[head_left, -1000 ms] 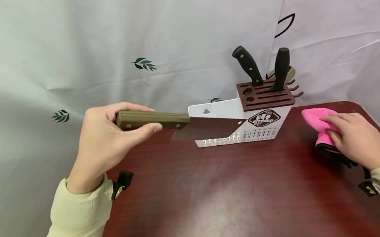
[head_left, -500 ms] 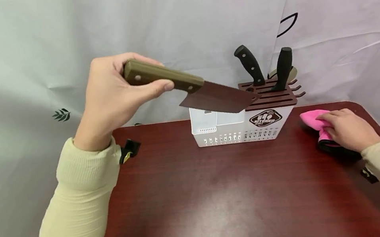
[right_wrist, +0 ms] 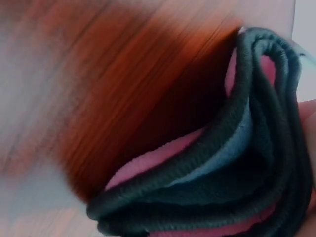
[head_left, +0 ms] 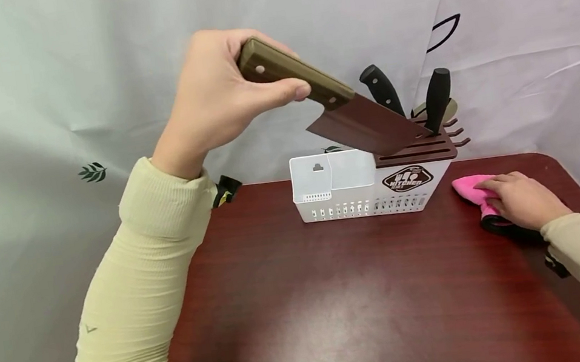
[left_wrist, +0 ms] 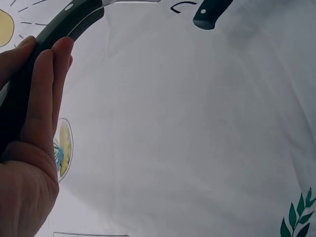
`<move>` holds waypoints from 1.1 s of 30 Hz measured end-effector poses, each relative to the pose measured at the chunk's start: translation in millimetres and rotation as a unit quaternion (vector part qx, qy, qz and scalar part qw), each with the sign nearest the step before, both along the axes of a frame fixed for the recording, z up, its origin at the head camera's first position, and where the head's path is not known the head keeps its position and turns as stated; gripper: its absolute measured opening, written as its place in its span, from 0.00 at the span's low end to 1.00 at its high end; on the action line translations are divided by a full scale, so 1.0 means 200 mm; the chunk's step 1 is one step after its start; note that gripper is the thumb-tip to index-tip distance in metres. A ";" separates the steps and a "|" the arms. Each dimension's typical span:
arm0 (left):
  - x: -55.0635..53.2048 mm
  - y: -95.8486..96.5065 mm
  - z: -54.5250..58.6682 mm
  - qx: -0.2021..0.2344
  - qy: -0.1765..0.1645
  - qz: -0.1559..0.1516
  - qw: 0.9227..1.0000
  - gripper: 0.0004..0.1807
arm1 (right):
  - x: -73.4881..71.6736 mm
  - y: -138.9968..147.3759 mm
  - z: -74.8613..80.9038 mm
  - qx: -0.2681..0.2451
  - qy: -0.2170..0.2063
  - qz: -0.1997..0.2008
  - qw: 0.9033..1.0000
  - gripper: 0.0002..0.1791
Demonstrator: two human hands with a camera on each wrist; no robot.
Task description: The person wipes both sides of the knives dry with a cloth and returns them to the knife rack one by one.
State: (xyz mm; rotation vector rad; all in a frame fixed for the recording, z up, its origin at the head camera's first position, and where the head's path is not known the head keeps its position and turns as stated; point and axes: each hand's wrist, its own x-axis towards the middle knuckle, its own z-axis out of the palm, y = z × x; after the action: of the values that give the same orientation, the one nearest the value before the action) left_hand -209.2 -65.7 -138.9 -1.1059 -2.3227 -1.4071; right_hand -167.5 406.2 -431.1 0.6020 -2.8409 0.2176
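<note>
My left hand point(head_left: 223, 92) grips a cleaver point(head_left: 303, 75) by its wooden handle, thumb along the near side. The broad blade slants down to the right, its tip in front of the brown slotted top point(head_left: 415, 155) of a white knife holder point(head_left: 364, 202); whether they touch I cannot tell. Two black-handled knives point(head_left: 438, 94) stand in the slots. In the left wrist view the cleaver's handle point(left_wrist: 54, 29) looks dark against the fingers. On the right, my right hand point(head_left: 526, 199) holds a pink cloth item point(head_left: 469, 188) with black edging point(right_wrist: 197, 163), bunched against the table.
The reddish-brown table point(head_left: 349, 295) has its right edge beyond my right hand. A pale printed curtain point(head_left: 143, 72) hangs close behind the holder. Brown hooks point(head_left: 457, 133) stick out from the holder's right side, with a round spoon-like head point(head_left: 448, 109) behind the knives.
My left hand has risen and moved right with the cleaver, whose blade now tilts down over the slotted top. The right hand has shifted slightly left with the pink cloth item.
</note>
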 end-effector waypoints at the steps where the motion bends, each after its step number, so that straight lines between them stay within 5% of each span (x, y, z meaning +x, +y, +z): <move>1: 0.00 0.01 0.00 -0.002 -0.003 -0.004 1.000 0.11 | 0.00 0.00 0.00 0.001 -0.008 0.001 1.000 0.20; 11: -0.04 0.07 0.05 -0.055 0.014 0.011 0.998 0.08 | -0.03 0.01 0.03 0.001 -0.111 -0.050 0.993 0.22; 27: -0.16 0.30 0.04 -0.139 0.038 -0.009 0.990 0.10 | -0.04 0.00 0.04 0.002 -0.140 -0.049 0.989 0.21; 33: -0.18 0.42 0.03 -0.153 0.006 -0.018 0.988 0.11 | -0.04 0.00 0.04 0.006 -0.141 -0.055 0.988 0.20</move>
State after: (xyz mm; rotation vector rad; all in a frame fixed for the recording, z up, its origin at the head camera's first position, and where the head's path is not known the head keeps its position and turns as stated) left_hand -245.9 18.6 -133.7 -1.2362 -2.5830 -1.0721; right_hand -175.0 406.1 -422.5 0.4461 -3.1386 0.2887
